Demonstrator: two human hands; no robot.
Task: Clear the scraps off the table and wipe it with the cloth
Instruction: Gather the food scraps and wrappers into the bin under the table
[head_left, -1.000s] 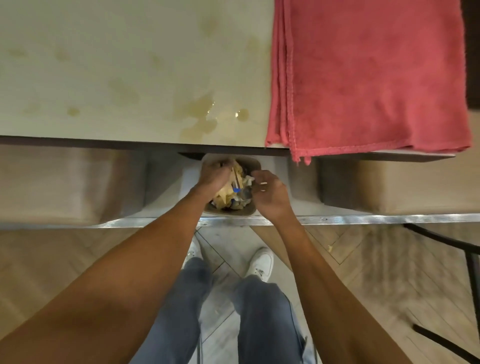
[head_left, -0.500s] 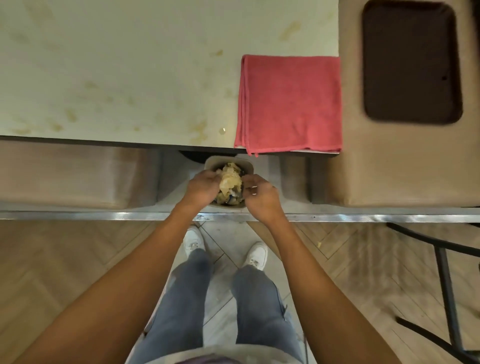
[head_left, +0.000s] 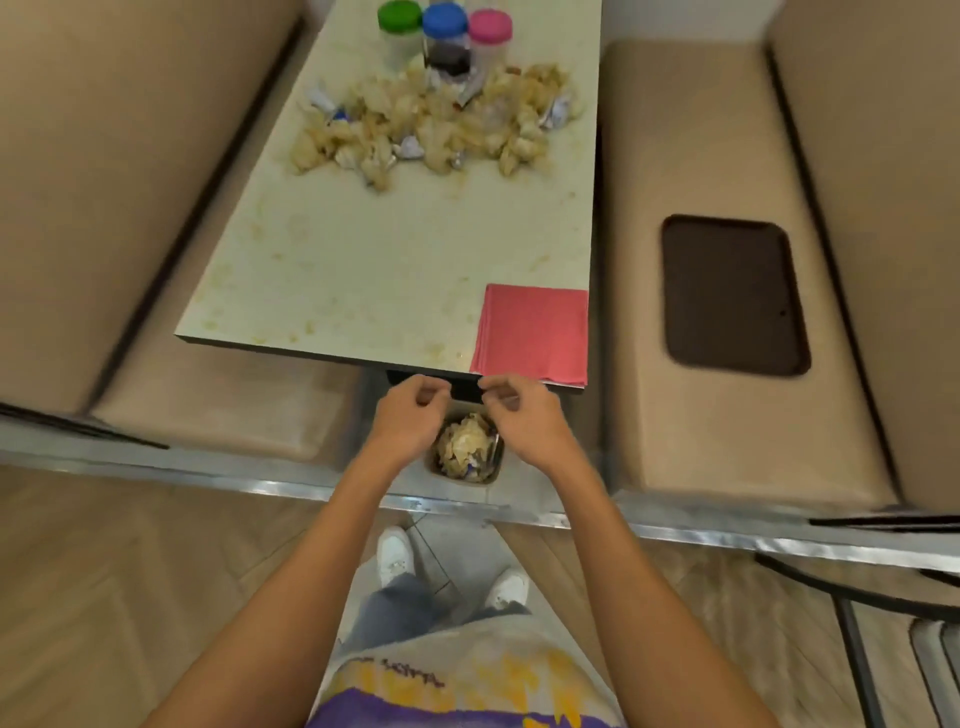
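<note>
Beige padded benches flank a pale table (head_left: 374, 270) whose top is smeared with yellowish stains. At its far end lies a wide heap of scraps (head_left: 436, 124), crumpled tan paper mixed with bits of foil and blue wrapper, and just behind the heap stand three jars, one with a green lid (head_left: 399, 15), one with a blue lid (head_left: 444, 21) and one with a pink lid (head_left: 490, 26). The red cloth (head_left: 532, 330) lies folded flat on the table's near right corner, its edge flush with the table edge. On the right bench (head_left: 701, 415) rests a dark brown tray (head_left: 735, 296). Below the near edge of the table, on the floor between the benches, stands a small tan bin (head_left: 462, 479) heaped with crumpled paper (head_left: 465, 447). Both hands hang over it, close together but apart: the left hand (head_left: 408, 421) over the bin's left rim, the right hand (head_left: 519, 415) over its right, just beneath the cloth's corner. On each hand the fingers are loosely curled toward the palm with the thumb near the fingertips, and nothing shows between them. Neither hand touches the cloth or the table. White shoes (head_left: 395, 556) stand on the floor by a metal strip (head_left: 260, 486) that runs along the benches' base, with herringbone wood flooring (head_left: 130, 597) on either side.
</note>
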